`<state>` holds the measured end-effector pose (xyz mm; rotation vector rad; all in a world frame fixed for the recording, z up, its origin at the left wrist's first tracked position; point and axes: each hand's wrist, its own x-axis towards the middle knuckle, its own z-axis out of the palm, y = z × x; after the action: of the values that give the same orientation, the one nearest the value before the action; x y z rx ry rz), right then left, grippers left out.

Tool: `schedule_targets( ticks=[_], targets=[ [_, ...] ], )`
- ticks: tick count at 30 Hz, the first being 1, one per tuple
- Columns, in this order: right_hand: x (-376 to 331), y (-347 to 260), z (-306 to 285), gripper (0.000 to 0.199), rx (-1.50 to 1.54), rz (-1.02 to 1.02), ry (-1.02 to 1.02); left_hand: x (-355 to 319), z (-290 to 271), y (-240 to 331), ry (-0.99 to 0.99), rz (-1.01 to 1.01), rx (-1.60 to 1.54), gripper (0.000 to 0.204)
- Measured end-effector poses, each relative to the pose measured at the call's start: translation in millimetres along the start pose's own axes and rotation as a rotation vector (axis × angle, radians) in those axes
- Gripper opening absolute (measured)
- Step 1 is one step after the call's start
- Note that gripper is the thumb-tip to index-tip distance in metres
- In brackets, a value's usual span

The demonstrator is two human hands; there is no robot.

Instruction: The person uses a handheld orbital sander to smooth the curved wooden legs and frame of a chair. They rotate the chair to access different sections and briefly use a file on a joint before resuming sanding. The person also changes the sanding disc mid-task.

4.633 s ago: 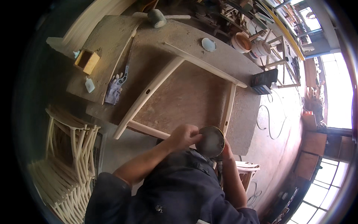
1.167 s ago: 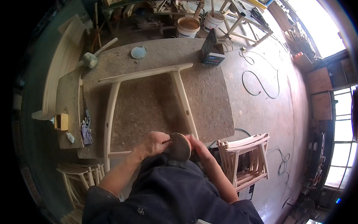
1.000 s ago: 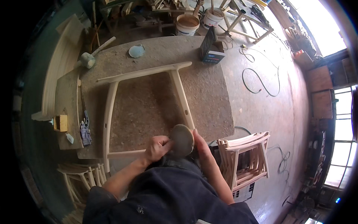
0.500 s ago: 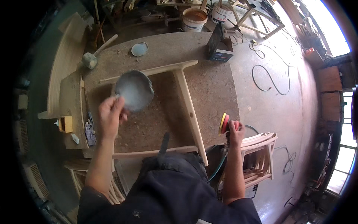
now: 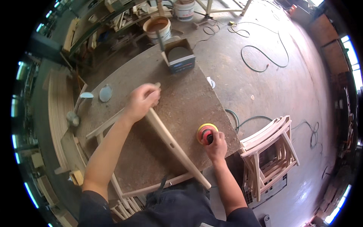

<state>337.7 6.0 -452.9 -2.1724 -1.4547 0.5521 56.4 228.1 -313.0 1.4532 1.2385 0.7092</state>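
Note:
A pale wooden frame (image 5: 172, 145) with rounded bars lies on the brown, dusty worktable (image 5: 185, 102) before me. My left hand (image 5: 143, 101), slightly blurred, is closed around its far corner; the bar's end pokes out past the fingers. In my right hand (image 5: 216, 146) is a red and yellow disc sander (image 5: 207, 133), tilted above the right part of the table. Two thin round sanding discs, a grey one (image 5: 106, 93) and a paler one (image 5: 87, 95), are at the far left. The paler one looks tilted. An open dark box (image 5: 181, 56) with grey round discs inside stands at the far edge.
Stacked wooden frames (image 5: 270, 151) stand right of the table. Green hose (image 5: 261, 117) runs beside them, with more hose farther out on the concrete floor. Left of the table are a mallet (image 5: 73, 118) and long curved boards (image 5: 58, 121). A bucket (image 5: 157, 28) stands beyond the box.
My left hand has let go of the grey sanding disc and moved to the frame's far corner. The sander has come in over the table. My view has turned right.

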Motion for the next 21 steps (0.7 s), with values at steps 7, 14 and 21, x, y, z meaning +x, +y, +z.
schedule_targets(
  ticks=[7,14,21],
  targets=[
    [5.0,-4.0,-2.9,0.056,0.062,-0.019,0.077,255.5,76.6,4.2,0.176,0.248,0.882,0.024],
    [8.4,4.0,-0.5,0.05,0.155,0.026,0.084,331.6,52.7,-61.0,-0.288,-0.14,1.348,0.053],
    [8.3,6.1,1.3,0.058,0.146,0.061,0.071,348.3,43.7,-82.9,-0.331,-0.077,1.401,0.063]
  ],
)
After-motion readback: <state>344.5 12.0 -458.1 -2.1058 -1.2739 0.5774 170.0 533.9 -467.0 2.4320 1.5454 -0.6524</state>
